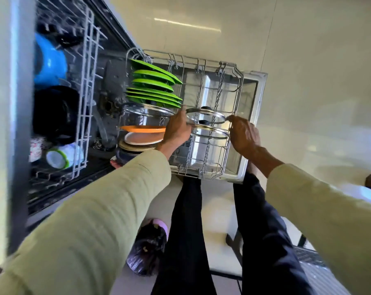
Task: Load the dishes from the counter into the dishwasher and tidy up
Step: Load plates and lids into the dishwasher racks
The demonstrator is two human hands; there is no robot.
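Both hands hold glass lids over the pulled-out lower rack (231,167): the left hand (177,130) grips a lid (205,118) at its rim, the right hand (244,135) touches its other side. Green plates (154,86) stand along the rack's far left edge; a blue bowl (49,62) sits in the upper rack (88,81).

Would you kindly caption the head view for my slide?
Both hands set a glass lid into the lower rack beside green plates.

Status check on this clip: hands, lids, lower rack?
Left hand and right hand grip glass lids. Lids over lower rack, not yet slotted. Green plates stand behind, nothing blocking.
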